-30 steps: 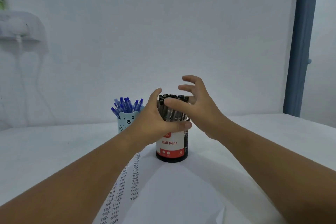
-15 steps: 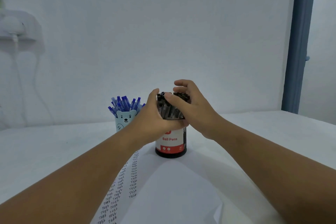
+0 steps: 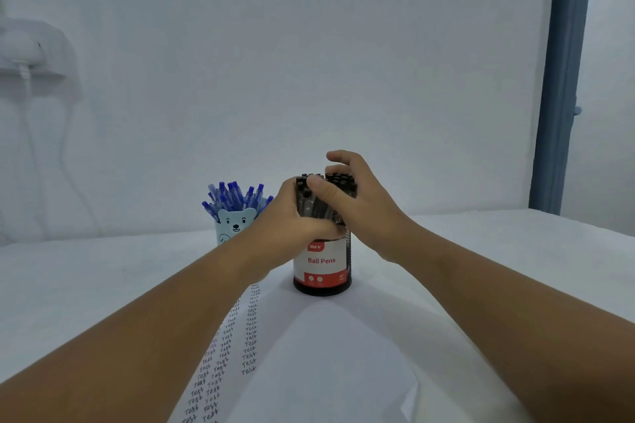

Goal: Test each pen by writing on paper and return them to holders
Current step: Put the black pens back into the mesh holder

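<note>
Two holders on desk (image 3: pixel 86 285): black can (image 3: pixel 322 268) labelled "Ball Pens", centre; light-blue bear cup (image 3: pixel 233 225) just left, behind. Black pens (image 3: pixel 326 196) packed upright in can; blue pens (image 3: pixel 237 197) fanned in cup. One paper sheet (image 3: pixel 326 371), columns of "Test". Left hand (image 3: pixel 292 230) grips black bundle, fingers wrapped. Right hand (image 3: pixel 357 206) clasps it from right, thumb across caps; second ago it hovered open.

Two bare forearms enter from the lower corners of the frame, with no sleeves, watch, bracelets or gloves showing on either. The left hand (image 3: pixel 292 227) and right hand (image 3: pixel 360 203) near the middle of the frame carry no rings. Fingers (image 3: pixel 338 156) are slim, with short, unpainted nails.
</note>
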Demonstrator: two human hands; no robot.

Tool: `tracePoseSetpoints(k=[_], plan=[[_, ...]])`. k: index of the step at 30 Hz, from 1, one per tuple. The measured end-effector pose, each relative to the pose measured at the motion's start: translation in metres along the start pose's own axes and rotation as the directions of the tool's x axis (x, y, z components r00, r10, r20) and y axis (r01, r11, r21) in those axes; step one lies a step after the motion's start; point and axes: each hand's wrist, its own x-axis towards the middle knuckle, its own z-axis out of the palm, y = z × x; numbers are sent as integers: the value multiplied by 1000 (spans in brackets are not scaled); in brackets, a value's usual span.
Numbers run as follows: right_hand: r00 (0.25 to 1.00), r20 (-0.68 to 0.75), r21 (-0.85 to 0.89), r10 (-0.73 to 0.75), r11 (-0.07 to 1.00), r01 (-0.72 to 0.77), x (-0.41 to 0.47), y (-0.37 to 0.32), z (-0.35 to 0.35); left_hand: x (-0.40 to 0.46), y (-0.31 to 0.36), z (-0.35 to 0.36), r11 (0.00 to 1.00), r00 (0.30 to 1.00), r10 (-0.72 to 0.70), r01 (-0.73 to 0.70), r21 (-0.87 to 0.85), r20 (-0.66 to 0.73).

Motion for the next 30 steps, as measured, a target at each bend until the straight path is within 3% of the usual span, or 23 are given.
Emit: tracePoseSetpoints(k=[5,10,14,18,22,26,30], plan=[[991,-94,-67,-99,993,93,-1,0,1,-2,2,-6,974,996,3,-23,-226,-87],[992,-99,-122,-81,990,69,1,0,5,-3,1,7,997,981,69,-76,-31,-180],[999,-35,-12,-34,999,34,-8,0,5,-7,-4,12,990,966,83,-107,-89,-246],[1000,18,-56,-6,998,7,-15,8,2,-12,-16,14,991,975,113,-126,-54,-192],[995,85,-76,52,996,-45,-9,20,-11,-9,-21,2,991,993,107,-103,81,-49],[969,202,-139,140,984,-113,-8,28,-31,-6,-18,-22,982,996,43,-55,181,74],[955,229,-145,191,976,-161,-5,28,-39,-7,-11,-38,951,994,-74,46,305,80]])
